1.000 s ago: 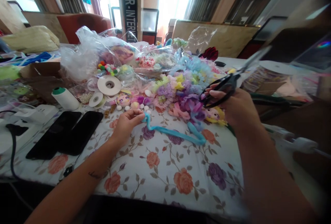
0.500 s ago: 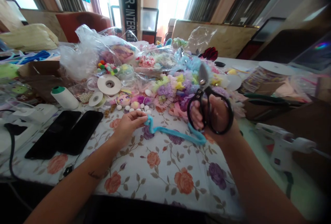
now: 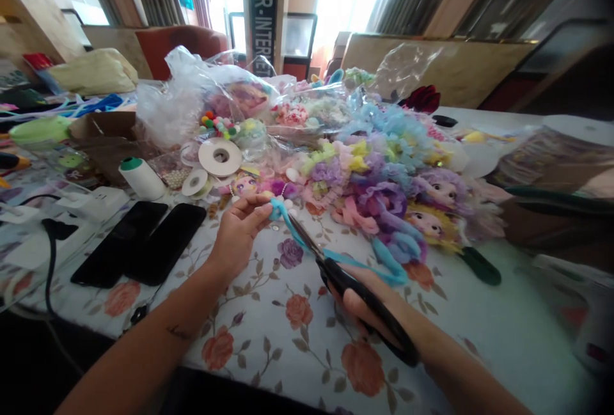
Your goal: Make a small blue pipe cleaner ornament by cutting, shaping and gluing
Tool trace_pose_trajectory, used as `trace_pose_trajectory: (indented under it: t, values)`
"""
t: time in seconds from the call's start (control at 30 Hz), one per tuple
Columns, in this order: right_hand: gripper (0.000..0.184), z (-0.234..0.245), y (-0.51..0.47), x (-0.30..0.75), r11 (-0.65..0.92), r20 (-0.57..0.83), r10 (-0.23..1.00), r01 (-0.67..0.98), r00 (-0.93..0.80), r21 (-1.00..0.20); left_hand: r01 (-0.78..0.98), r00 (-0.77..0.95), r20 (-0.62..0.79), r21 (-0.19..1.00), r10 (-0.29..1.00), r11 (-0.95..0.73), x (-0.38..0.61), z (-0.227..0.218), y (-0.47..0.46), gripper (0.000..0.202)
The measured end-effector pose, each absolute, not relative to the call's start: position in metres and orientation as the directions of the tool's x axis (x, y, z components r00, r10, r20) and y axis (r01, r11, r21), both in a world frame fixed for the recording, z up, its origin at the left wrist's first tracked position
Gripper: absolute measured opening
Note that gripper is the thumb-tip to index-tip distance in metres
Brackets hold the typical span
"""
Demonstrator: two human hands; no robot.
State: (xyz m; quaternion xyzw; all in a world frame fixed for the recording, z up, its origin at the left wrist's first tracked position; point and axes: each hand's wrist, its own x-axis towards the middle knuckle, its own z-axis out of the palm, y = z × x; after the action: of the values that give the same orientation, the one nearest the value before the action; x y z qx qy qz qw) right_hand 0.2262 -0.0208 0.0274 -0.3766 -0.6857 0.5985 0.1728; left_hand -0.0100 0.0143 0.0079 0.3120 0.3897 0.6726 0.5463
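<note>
My left hand (image 3: pixel 236 233) pinches the near end of a light blue pipe cleaner (image 3: pixel 357 260) that runs right across the floral tablecloth (image 3: pixel 288 332). My right hand (image 3: pixel 369 313) grips black-handled scissors (image 3: pixel 355 293), with the blades pointing up-left and their tips against the pipe cleaner just right of my left fingers. A heap of pastel fabric flowers and small doll heads (image 3: pixel 378 185) lies right behind the pipe cleaner.
Two black phones (image 3: pixel 144 249) lie at the left, beside a white thread spool (image 3: pixel 141 178) and ribbon rolls (image 3: pixel 219 158). Plastic bags of trinkets (image 3: pixel 215 101) fill the back. A power strip with cable (image 3: pixel 52 223) sits far left; green-handled pliers (image 3: pixel 480 266) at right.
My right hand has come down from above the flower heap and swung the scissors over, so the blades now meet the pipe cleaner near my left hand. The view shifted slightly.
</note>
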Motion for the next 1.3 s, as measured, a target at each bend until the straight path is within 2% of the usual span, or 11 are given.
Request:
trace_pose_trajectory:
  t: [0.23, 0.4, 0.6, 0.77, 1.1, 1.3]
  values:
    - [0.059, 0.022, -0.023, 0.223, -0.024, -0.259, 0.686, 0.336, -0.679, -0.942, -0.353, -0.261, 0.136, 0.908, 0.956, -0.225, -0.006, 0.006, 0.008, 0.017]
    - [0.056, 0.02, -0.026, 0.22, -0.029, -0.265, 0.726, 0.356, -0.635, -0.934, -0.357, -0.241, 0.141, 0.907, 0.96, -0.223, -0.004, 0.007, 0.006, 0.016]
    - [0.061, 0.024, -0.025, 0.22, -0.009, -0.274, 0.694, 0.373, -0.666, -0.928, -0.337, -0.238, 0.143, 0.916, 0.961, -0.22, -0.003, 0.007, 0.004, 0.015]
    - [0.064, 0.022, -0.026, 0.219, -0.026, -0.267, 0.718, 0.358, -0.643, -0.933, -0.333, -0.227, 0.146, 0.918, 0.963, -0.217, -0.002, 0.007, 0.004, 0.016]
    - [0.054, 0.023, -0.028, 0.216, -0.055, -0.266, 0.761, 0.35, -0.591, -0.935, -0.295, -0.228, 0.162, 0.928, 0.96, -0.226, -0.004, 0.006, 0.004, 0.016]
    - [0.054, 0.026, -0.028, 0.215, -0.054, -0.263, 0.757, 0.344, -0.598, -0.938, -0.266, -0.234, 0.228, 0.92, 0.945, -0.288, -0.004, 0.005, 0.004, 0.016]
